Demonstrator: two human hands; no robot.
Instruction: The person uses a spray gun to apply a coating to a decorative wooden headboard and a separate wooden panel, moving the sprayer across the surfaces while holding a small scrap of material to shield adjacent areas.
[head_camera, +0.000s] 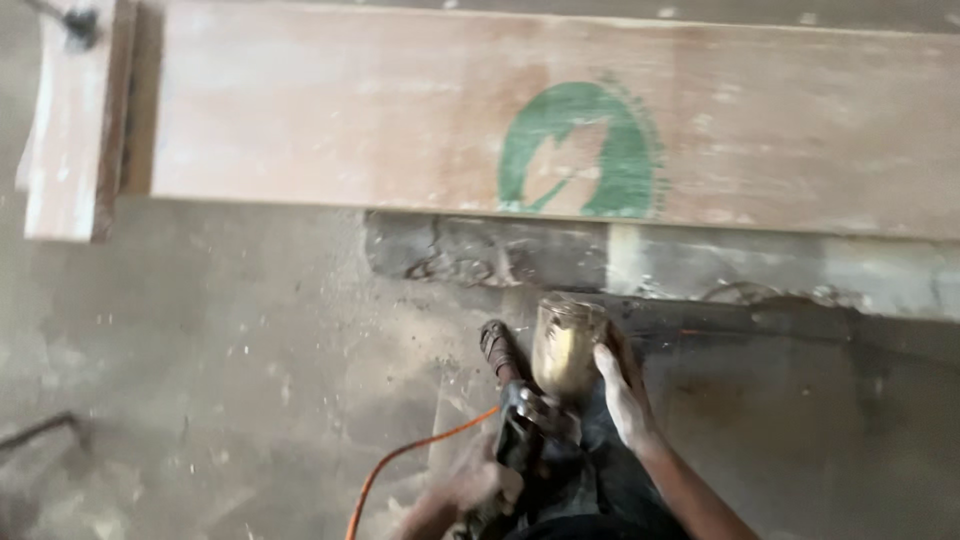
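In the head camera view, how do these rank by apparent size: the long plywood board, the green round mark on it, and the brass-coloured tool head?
Largest to smallest:
1. Long plywood board
2. Green round mark
3. Brass-coloured tool head, though it is nearer the camera, so its true size is unsure.

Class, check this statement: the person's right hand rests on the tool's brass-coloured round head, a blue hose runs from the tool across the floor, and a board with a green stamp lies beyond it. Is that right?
One detail is wrong: the hose is orange, not blue, as the head view shows. The right hand does rest on the tool's brass-coloured round head, and the board with the green stamp lies beyond.
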